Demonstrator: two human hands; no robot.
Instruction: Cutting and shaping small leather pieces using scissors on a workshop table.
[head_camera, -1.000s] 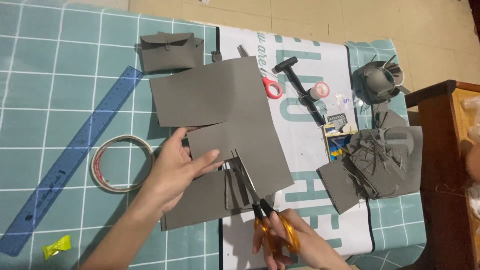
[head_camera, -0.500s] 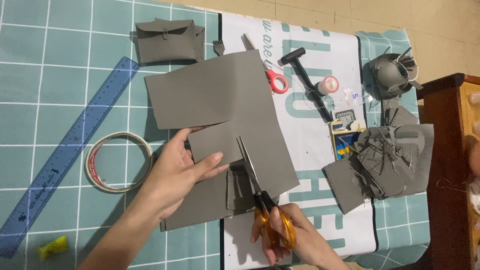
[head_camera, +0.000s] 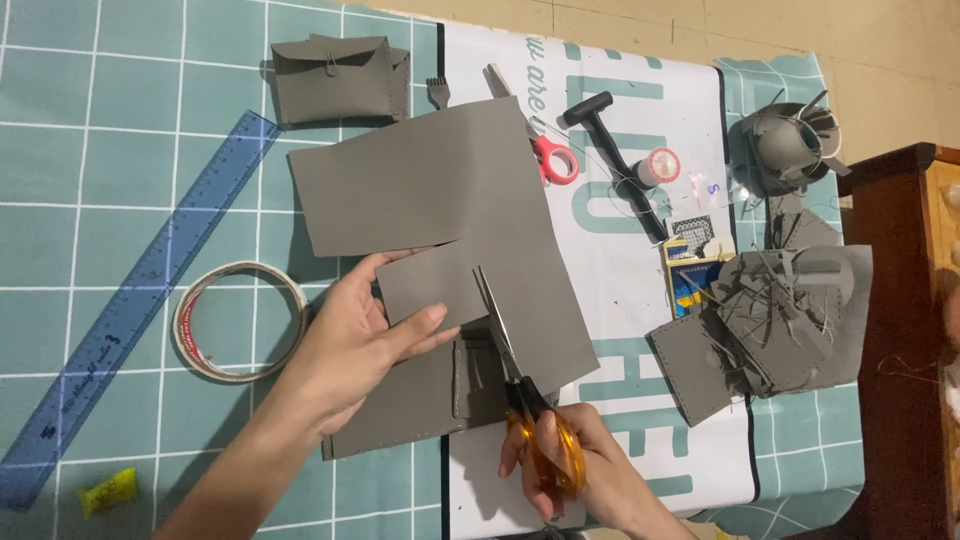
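Note:
My left hand (head_camera: 355, 335) pinches a flap of a large grey leather-like sheet (head_camera: 440, 190) lying over the teal grid mat. In my right hand (head_camera: 575, 465) are orange-handled scissors (head_camera: 520, 390), their blades open and cutting up into the sheet beside my left fingers. More grey sheet (head_camera: 400, 410) with stitched edges lies under both hands.
A blue ruler (head_camera: 140, 290) and a tape roll (head_camera: 240, 320) lie at the left, a grey pouch (head_camera: 335, 75) at the top. Red-handled scissors (head_camera: 550, 155), a black mallet (head_camera: 610, 145), thread spool (head_camera: 660, 165), grey scraps (head_camera: 780, 310) and a wooden furniture edge (head_camera: 905, 300) are right.
The scissors have moved a little further up into the grey sheet. My left hand keeps its hold on the flap. The view has shifted slightly.

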